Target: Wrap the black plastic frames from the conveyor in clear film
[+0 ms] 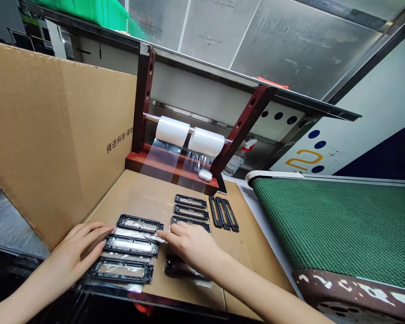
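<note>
Three black rectangular plastic frames lie in a column at the left of the cardboard: a far one (140,222), a middle one (132,245) and a near one (120,270). Clear plastic film (138,235) shows across and between them. My left hand (76,249) has its fingers stretched out, tips at the left ends of the far and middle frames. Curled closed, my right hand (193,245) has its fingertips at the film by their right ends. Beyond and partly under it is a second column of black frames (191,211); its fingertips' exact grip is partly hidden.
Two film rolls (207,141) hang on a rod in a dark red stand (175,173), strips running down. A white case (205,175) sits on its base. Slim black frames (223,213) lie right of it. A cardboard wall (64,130) stands left, a green conveyor belt (344,225) right.
</note>
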The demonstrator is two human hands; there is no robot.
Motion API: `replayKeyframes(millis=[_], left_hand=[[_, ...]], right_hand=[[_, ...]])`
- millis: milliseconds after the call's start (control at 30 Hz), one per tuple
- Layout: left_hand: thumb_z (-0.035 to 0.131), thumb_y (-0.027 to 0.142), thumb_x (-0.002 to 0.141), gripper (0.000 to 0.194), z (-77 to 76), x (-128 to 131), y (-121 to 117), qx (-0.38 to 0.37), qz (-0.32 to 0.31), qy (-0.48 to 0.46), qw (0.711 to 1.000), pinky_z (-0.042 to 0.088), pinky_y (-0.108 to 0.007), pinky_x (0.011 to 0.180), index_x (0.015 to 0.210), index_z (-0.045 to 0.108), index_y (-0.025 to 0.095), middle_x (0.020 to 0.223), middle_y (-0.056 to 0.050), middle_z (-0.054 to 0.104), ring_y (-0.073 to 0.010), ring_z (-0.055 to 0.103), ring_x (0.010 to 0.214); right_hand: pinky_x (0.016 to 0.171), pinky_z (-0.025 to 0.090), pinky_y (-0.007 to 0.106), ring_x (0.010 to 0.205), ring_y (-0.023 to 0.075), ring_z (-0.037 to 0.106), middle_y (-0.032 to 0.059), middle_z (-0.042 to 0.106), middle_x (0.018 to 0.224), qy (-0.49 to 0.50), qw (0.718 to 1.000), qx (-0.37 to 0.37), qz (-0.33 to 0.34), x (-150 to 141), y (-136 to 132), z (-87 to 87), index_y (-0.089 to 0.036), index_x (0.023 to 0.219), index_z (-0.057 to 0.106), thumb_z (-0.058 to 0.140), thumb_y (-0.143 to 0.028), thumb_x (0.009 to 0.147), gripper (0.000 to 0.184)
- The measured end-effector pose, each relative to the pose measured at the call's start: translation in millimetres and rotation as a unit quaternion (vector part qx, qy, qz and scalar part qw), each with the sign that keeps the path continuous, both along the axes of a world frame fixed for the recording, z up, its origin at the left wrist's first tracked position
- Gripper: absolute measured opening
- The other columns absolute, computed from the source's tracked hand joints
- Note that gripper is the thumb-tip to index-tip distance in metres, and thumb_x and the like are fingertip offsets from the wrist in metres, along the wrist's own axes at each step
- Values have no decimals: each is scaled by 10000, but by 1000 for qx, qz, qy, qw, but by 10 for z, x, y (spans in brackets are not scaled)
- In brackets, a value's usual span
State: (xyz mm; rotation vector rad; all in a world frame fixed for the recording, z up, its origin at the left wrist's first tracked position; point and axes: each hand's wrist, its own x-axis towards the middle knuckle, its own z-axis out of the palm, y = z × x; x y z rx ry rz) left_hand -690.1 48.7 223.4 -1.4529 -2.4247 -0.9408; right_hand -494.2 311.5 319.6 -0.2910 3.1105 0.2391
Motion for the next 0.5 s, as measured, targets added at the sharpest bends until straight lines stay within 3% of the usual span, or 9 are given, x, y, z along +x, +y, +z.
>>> replayKeyframes(millis=[100,233,333,400,500], left_hand=[[504,525,911,377,-4,2,11,2,-1,-1,1000,538,-353,974,1239,632,391,1216,-7,689,-219,631,1140],[532,502,900,376,-7,-25,2,9,-13,6,1000,542,-291,945,1239,638,377,1202,2,710,-203,650,1117],[546,498,891,379,-22,-42,-5,22,-14,9,1000,533,-265,947,1240,633,379,1199,16,718,-187,660,1105],[548,500,886,380,-33,-50,-1,28,-15,5,999,530,-261,950,1238,633,383,1197,28,720,-184,665,1096],[573,554,857,423,-39,-51,5,34,-10,-10,999,522,-307,976,1239,629,381,1194,57,716,-207,659,1107]], right_hand=[[584,416,285,802,182,610,20,665,873,-3,1000,8,-20,103,19,54,-235,1238,585,551,-189,970,273],[594,448,266,779,187,634,13,678,829,16,999,19,-45,292,51,183,-240,1172,640,616,-175,931,251],[626,502,265,781,188,668,14,698,846,87,989,-10,-122,627,158,226,-254,1151,662,566,-131,922,277],[699,550,269,846,180,696,32,719,922,183,960,-54,-205,964,290,128,-249,1205,637,464,-149,963,314],[729,588,262,929,179,719,52,735,1042,279,910,-98,-290,1496,517,-221,-240,1215,617,382,-250,1006,314]])
